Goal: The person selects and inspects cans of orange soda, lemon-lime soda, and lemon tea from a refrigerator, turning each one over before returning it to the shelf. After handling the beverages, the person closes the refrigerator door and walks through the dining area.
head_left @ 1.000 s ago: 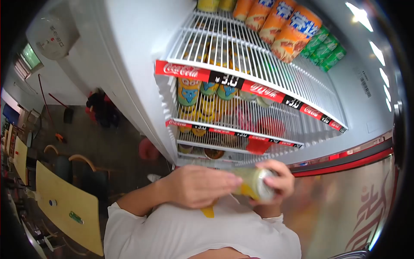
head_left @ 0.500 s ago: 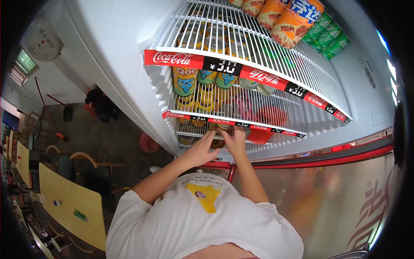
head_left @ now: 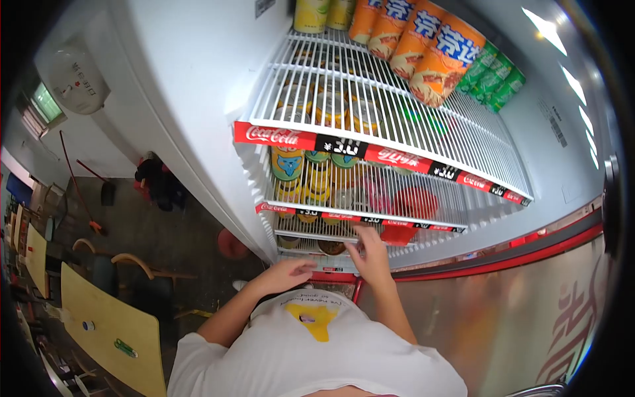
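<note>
The fridge [head_left: 192, 59] stands open. My right hand [head_left: 372, 255] spreads thumb and fingers near the lower price strip [head_left: 340, 216]; my left hand [head_left: 288, 274] curls, how far I can't tell. Open room parts them. Behind the strip, yellow cans [head_left: 317, 186] stand.

The lower strip [head_left: 395, 222] is red with black tags [head_left: 372, 220], the large cans [head_left: 417, 41] orange, the shirt [head_left: 317, 360] white and yellow.

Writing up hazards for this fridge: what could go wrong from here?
1. The right hand appears just below the middle price strip; lifting it might knock the fingers against that edge, though depth is hard to judge.
2. The orange cans stand on the upper wire shelf; a jolt to it could make them wobble.
</note>
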Motion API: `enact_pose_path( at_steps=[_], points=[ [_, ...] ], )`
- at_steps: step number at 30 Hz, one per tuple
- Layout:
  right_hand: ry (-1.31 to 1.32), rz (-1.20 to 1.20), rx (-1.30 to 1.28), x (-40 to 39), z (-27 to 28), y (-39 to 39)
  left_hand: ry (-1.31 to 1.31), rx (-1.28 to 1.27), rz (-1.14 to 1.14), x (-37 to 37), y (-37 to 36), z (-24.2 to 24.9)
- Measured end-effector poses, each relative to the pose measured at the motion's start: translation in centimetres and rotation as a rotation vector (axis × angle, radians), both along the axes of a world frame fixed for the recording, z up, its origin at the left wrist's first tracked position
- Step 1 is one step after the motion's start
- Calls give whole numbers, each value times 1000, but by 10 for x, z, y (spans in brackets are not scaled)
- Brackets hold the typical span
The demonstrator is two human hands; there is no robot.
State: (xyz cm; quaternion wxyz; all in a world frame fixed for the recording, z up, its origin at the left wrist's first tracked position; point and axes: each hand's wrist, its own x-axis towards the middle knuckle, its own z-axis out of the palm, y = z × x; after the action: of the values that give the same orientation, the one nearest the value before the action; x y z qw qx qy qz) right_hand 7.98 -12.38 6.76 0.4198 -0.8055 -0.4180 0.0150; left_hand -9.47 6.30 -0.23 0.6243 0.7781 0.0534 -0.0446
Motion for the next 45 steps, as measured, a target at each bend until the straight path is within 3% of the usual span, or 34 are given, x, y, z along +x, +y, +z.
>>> enact_pose_path(
  at_steps=[2, 3, 5, 6, 9, 11, 13, 14, 16, 18, 20, 22, 24, 30, 32, 34, 36, 39, 41, 45],
  points=[
    [60, 202, 0, -6, 21, -14, 61, -123, -57, -12, 5, -11],
    [53, 202, 6, -5, 39, -18, 97, -81, -110, -12, 8, 10],
    [-97, 495, 48, -4, 85, -22, 26, -79, -223, -6, 14, 51],
    [-106, 493, 60, -6, 114, -22, -38, -83, -333, -2, 16, 81],
    [-496, 605, 248, -15, 208, -16, -148, -149, -572, 4, 26, 187],
    [-648, 591, 305, -22, 256, -3, -472, -59, -558, 3, 29, 241],
    [-769, 574, 289, -18, 291, 24, -717, 49, -302, -2, 26, 276],
    [-820, 582, 269, -10, 304, 41, -967, 213, -95, 1, 20, 284],
    [-955, 494, 216, 4, 329, 82, -1108, 557, 176, 7, 16, 315],
    [-1008, 362, 194, 38, 335, 127, -1165, 825, 342, 21, 18, 323],
    [-1126, 181, 194, 69, 343, 170, -1179, 874, 399, 38, 17, 322],
    [-1075, 19, -56, 90, 354, 201, -1085, 1039, 472, 47, 19, 321],
    [-855, -65, -398, 104, 374, 231, -1073, 1045, 469, 53, 20, 316],
    [-750, 26, -436, 133, 376, 257, -1032, 888, 473, 44, 21, 309],
    [-705, 26, -372, 143, 372, 262, -1034, 893, 453, 38, 24, 310],
    [-655, 99, -139, 152, 369, 266, -1005, 818, 454, 35, 25, 311],
    [-658, 25, -157, 152, 367, 270, -993, 805, 443, 34, 27, 310],
    [-601, 127, -54, 129, 358, 248, -1024, 858, 448, 40, 28, 309],
    [-804, 217, 125, 130, 345, 248, -1046, 883, 479, 44, 29, 309],
    [-908, 378, 78, 101, 338, 220, -1059, 948, 552, 50, 26, 305]
  ],
)
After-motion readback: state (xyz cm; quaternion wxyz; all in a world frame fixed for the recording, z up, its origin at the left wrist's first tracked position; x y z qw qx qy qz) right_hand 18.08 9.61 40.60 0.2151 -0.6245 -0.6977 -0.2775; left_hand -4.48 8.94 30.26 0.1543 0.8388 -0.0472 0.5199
